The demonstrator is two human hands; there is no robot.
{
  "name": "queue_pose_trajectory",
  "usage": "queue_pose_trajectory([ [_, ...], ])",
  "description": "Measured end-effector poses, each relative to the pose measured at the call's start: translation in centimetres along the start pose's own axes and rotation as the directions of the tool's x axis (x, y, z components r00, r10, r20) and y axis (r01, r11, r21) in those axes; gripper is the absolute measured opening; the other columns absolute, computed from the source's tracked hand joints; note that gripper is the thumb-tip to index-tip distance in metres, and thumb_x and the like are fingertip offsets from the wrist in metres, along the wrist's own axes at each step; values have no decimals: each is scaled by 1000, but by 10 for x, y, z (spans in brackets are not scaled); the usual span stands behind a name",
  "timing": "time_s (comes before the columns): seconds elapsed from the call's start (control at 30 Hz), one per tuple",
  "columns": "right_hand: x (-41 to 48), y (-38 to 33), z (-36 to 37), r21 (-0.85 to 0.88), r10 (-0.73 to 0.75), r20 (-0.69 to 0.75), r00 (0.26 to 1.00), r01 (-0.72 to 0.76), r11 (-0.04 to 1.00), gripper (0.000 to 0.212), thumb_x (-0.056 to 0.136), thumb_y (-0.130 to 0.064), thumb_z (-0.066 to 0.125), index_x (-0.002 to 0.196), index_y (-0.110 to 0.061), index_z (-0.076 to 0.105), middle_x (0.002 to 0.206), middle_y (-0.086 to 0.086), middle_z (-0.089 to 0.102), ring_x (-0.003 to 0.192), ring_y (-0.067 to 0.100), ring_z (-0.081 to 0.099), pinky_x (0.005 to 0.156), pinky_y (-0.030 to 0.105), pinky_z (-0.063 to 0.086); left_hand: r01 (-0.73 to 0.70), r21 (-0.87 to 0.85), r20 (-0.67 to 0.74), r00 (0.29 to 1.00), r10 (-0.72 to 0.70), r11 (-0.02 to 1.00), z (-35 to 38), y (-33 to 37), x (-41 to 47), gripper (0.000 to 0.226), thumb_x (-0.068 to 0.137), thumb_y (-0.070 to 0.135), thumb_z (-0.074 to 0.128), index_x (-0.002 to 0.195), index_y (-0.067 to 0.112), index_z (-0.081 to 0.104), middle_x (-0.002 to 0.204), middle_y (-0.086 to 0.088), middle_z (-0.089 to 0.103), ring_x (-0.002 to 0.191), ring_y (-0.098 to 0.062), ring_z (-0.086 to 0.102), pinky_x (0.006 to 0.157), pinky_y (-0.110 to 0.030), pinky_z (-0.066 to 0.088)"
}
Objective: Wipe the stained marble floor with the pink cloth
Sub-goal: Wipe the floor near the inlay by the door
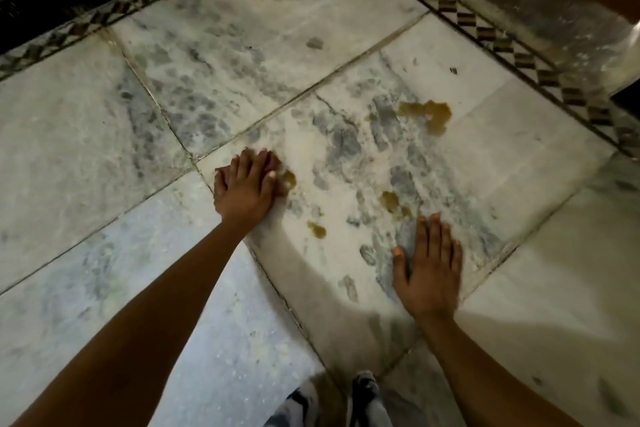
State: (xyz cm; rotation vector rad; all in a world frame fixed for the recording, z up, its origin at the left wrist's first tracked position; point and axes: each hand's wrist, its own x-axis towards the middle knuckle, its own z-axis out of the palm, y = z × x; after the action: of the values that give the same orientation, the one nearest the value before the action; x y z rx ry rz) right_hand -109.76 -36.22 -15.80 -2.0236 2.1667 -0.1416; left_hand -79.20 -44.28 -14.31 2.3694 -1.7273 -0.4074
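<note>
We've got both palms flat on the marble floor (207, 55): left hand (246, 189) with fingers straight and tight together, right hand (429, 267) with fingers straight, slightly spread. Brown stains (317, 229) sit right beside the left fingertips and just ahead of the right ones, the biggest splotch (429, 114) well beyond them.

Matt, grey-veined marble floor (242, 55), blotched with wet-looking brown stains (429, 113)
</note>
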Motion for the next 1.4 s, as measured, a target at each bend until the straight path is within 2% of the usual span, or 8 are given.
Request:
queue_pose_trajectory([
  [0.2, 2, 0, 1, -3, -11, -24, 1000, 11, 1000, 71, 90, -49, 26, 147, -8, 28, 154, 15, 25, 142, 32, 21, 115, 42, 10, 82, 72, 99, 991, -89, 994, 2, 41, 53, 53, 98, 48, 19, 149, 34, 11, 159, 1, 4, 146, -21, -2, 115, -50, -8],
  [0.43, 1, -3, 0, -5, 0, -28, 1000, 0, 1000, 69, 90, -48, 28, 145, -6, 31, 152, 17, 30, 139, 34, 28, 114, 45, 15, -454, 151, 231, 880, 415, 878, 15, 52, -36, 62, 90, 52, 12, 147, 31, 22, 157, 0, 18, 145, -23, 13, 114, -45, -1],
  [0.53, 1, -1, 0, -5, 4, -37, 999, -4, 1000, 69, 90, -48, 28, 145, -6, 32, 151, 18, 30, 139, 35, 28, 114, 44, 14, -377, 205, 173, 922, 345, 903, -1, 9, -28, 59, 91, 50, 16, 147, 31, 24, 156, -1, 20, 144, -23, 16, 115, -43, 1],
  [0.67, 0, -1, 1, -17, -1, -39, 999, 1, 1000, 69, 91, -48, 27, 147, -8, 29, 153, 16, 26, 141, 33, 24, 115, 42, 10, -12, 190, 93, 996, -6, 982, -10, -5, 40, 55, 97, 47, 17, 150, 31, 13, 159, 0, 3, 146, -21, -2, 116, -47, -6],
  [0.73, 0, -2, 1, -10, -1, -35, 999, 1, 1000, 70, 90, -49, 27, 147, -8, 28, 154, 15, 25, 142, 31, 22, 115, 42, 9, 50, 139, 83, 995, -62, 989, -6, 16, 62, 53, 99, 42, 20, 150, 31, 11, 159, -1, 2, 146, -23, -2, 114, -53, -6],
  [1.0, 1, -1, -1, -32, -1, -10, 1000, 0, 999, 70, 91, -49, 26, 147, -7, 26, 154, 16, 25, 142, 33, 21, 115, 45, 12, -496, 180, 209, 863, 460, 849, 10, 32, -29, 55, 95, 43, 17, 147, 28, 26, 155, 0, 25, 143, -21, 19, 115, -44, 4],
  [1.27, -1, -1, -1, -41, -4, 4, 1000, 5, 999, 70, 92, -50, 25, 148, -9, 24, 156, 14, 22, 143, 31, 18, 116, 43, 9, -29, 112, 53, 998, 23, 993, -1, 22, 50, 53, 99, 34, 26, 150, 21, 18, 158, -7, 13, 145, -25, 7, 117, -46, -1],
  [1.4, -1, -1, -2, -29, 0, 12, 1000, 0, 1000, 70, 92, -50, 26, 148, -10, 25, 156, 13, 22, 143, 30, 18, 116, 44, 11, -320, 110, 148, 941, 303, 941, 18, 67, 20, 60, 92, 41, 17, 149, 24, 16, 158, -4, 13, 146, -22, 7, 116, -42, -3],
])
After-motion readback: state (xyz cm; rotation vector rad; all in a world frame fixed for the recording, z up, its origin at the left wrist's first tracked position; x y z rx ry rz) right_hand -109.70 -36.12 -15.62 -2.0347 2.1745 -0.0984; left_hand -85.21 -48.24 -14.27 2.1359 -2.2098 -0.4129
